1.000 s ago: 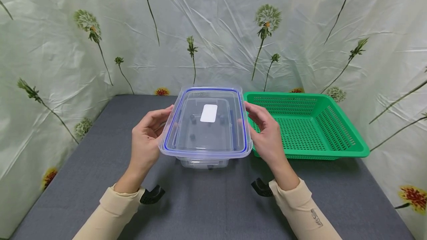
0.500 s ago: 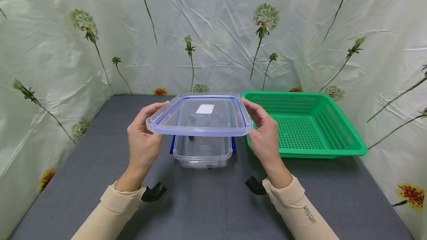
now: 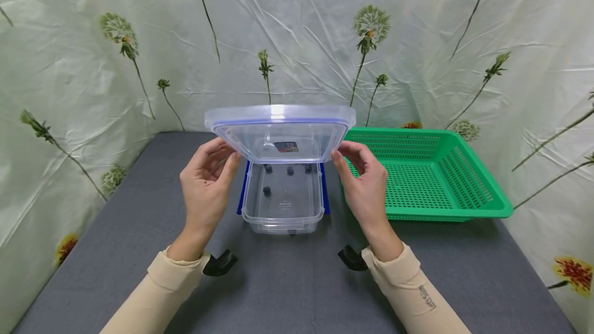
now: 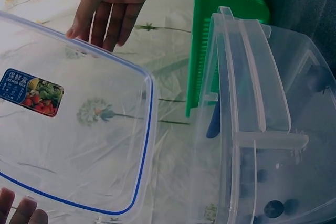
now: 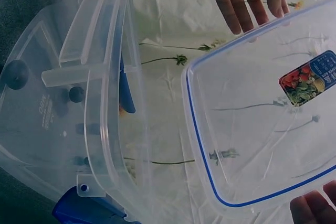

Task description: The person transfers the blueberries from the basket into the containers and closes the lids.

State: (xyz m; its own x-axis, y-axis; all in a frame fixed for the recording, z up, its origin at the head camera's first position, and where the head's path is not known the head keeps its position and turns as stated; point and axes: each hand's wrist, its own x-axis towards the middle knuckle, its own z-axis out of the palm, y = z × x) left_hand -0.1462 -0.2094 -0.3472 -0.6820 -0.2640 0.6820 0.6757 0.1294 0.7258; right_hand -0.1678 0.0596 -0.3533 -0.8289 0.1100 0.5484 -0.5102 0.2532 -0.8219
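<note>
A clear plastic lid (image 3: 250,140) with a blue seal hangs tilted above the box, its far edge raised. My left hand (image 3: 206,189) holds its left side and my right hand (image 3: 364,184) its right side, thumbs nearest me. A printed label (image 4: 32,92) shows on the lid. Below stands the clear plastic box (image 3: 283,213), uncovered at the top, with blue side clips (image 3: 326,195) folded down. Several dark blueberries (image 3: 266,190) lie on its floor; the lid hides the box's far end. The right wrist view shows the same lid (image 5: 247,129) apart from the box.
A green perforated basket (image 3: 464,210) stands to the right of the box, close to my right hand. Grey cloth (image 3: 283,282) covers the table. Behind it hangs a flowered curtain (image 3: 315,30).
The lid has come up off the box and tipped, far edge upward, so the printed label now shows. The blueberries and the inside of the box have come into view.
</note>
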